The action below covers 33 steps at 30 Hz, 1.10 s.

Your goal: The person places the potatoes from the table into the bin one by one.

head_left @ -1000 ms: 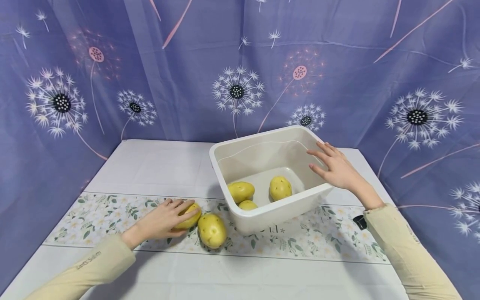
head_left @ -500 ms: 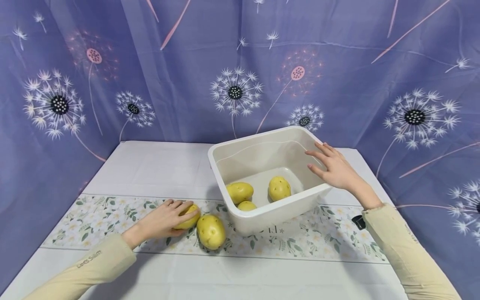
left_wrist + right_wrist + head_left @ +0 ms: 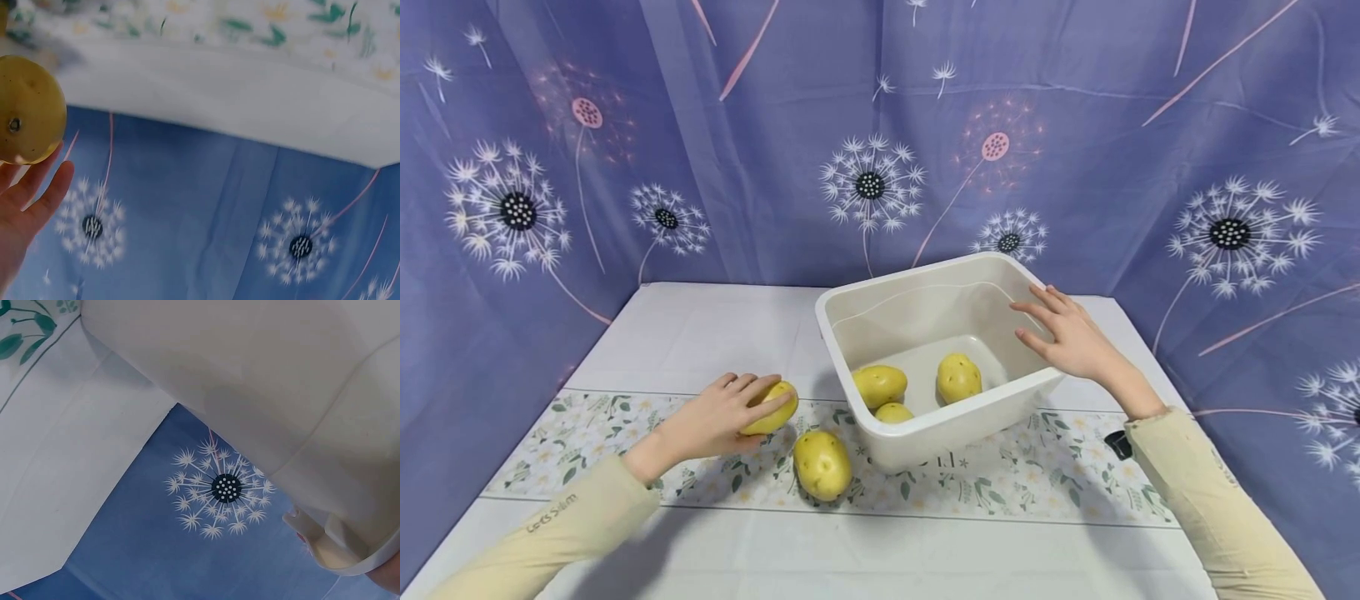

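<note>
In the head view my left hand [image 3: 718, 417] grips a yellow potato [image 3: 773, 408], held just above the table. The left wrist view shows the same potato [image 3: 31, 109] at the left edge, against fingers [image 3: 53, 194]. A second potato [image 3: 823, 465] lies on the table to the right of that hand. On the right stands a light grey plastic bin [image 3: 955, 429] with three potatoes visible inside, one of them being a potato [image 3: 958, 378] near the middle. My right hand [image 3: 1075, 337] rests over the bin's right rim, its fingers spread and loosely extended.
A white tablecloth [image 3: 722, 325] with a floral band [image 3: 595, 442] covers the table. Purple curtains [image 3: 760, 192] with dandelion prints hang behind and at both sides. The bin's outer wall [image 3: 250, 375] fills much of the right wrist view.
My left hand has lifted its potato slightly off the table and shifted a little to the left, away from the second potato. The right hand and the bin stay in place.
</note>
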### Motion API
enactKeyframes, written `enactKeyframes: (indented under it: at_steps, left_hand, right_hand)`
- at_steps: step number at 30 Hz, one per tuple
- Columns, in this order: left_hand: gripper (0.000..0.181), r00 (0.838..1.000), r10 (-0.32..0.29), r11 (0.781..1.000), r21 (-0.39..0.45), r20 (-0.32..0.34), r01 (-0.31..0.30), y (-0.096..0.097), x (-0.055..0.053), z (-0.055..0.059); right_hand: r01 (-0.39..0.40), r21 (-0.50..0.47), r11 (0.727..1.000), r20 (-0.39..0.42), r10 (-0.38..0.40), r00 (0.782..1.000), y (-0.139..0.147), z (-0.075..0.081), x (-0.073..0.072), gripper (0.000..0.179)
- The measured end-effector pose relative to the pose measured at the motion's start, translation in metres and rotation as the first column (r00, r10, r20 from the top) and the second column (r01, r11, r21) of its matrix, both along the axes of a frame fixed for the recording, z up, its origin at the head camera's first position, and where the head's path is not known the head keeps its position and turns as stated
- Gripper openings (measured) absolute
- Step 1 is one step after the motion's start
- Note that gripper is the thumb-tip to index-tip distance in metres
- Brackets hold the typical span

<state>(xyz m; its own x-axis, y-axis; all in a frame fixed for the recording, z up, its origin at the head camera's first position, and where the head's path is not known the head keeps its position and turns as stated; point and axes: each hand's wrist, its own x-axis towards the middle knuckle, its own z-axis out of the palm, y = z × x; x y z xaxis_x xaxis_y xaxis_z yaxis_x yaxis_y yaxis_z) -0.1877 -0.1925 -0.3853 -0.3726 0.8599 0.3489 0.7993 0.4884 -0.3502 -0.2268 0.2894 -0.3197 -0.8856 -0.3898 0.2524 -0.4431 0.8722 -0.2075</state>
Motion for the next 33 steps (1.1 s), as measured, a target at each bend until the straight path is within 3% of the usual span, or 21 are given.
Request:
enactKeyframes:
  at_steps: [4,12,33]
  left_hand:
    - [0.077,0.998,-0.016,0.999,0.039,-0.055,0.018,0.002,-0.003,0.016]
    - [0.075,0.998,-0.033,0.996,0.080,-0.048,0.037,0.012,-0.004,0.040]
    - [0.067,0.979,-0.125,0.975,0.161,-0.163,0.151,0.042,-0.013,0.117]
  right_hand:
    - [-0.001,-0.001,1.000,0.000,0.001,1.000,0.001,0.000,0.000,0.044]
    - [0.001,0.004,1.000,0.005,-0.001,1.000,0.001,0.001,0.000,0.045]
    - [0.007,0.001,1.000,0.014,-0.007,1.000,0.001,0.001,0.000,0.044]
